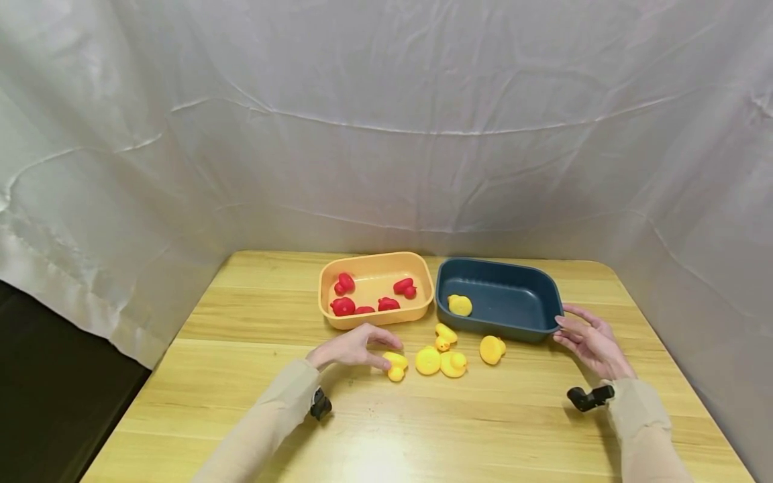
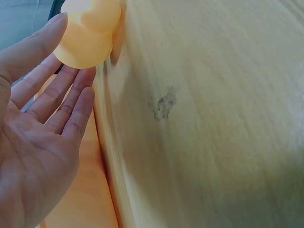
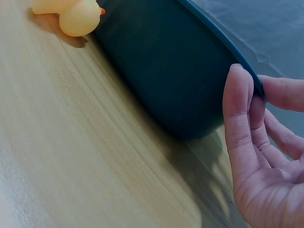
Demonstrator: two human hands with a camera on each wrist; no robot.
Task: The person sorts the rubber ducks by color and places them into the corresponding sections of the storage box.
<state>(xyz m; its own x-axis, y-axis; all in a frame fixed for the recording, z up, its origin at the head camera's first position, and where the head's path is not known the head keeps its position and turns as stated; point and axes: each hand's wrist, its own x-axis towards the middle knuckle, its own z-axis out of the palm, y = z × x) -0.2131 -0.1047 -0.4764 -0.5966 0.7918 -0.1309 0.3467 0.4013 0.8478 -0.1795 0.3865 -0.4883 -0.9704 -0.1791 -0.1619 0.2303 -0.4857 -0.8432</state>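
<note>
Clock bearings are following the head view.

1. Left hand (image 1: 353, 347): it is reaching out at table height, its fingers lying loosely extended and its thumb standing apart, the tips bordering a yellow duck (image 1: 396, 363). That duck is resting on the wooden tabletop (image 1: 386, 419), between three and four o'clock from the hand; how firmly the tips are touching, one cannot tell.

2. Right hand (image 1: 594, 345): it is gripping the rim of a dark blue tray (image 1: 510, 302) at the tray's four o'clock corner, thumb and fingers pinching the edge.

3. Further loose yellow ducks, four: a round one (image 1: 427, 361) and its neighbour (image 1: 453, 365) are sitting side by side at three o'clock from the first; another (image 1: 445, 336) is lying at twelve o'clock from that pair; the last (image 1: 492, 350) is sitting just outside the dark blue tray, at its six o'clock side.

4. Tray contents: one yellow duck (image 1: 460, 306) is lying inside, towards nine o'clock.

5. Orange tray (image 1: 371, 268): it is standing just beside the dark blue tray, at nine o'clock, and is containing five red ducks (image 1: 343, 306).

6. Pale curtain (image 1: 386, 168): it is hanging at twelve o'clock behind the tabletop.
</note>
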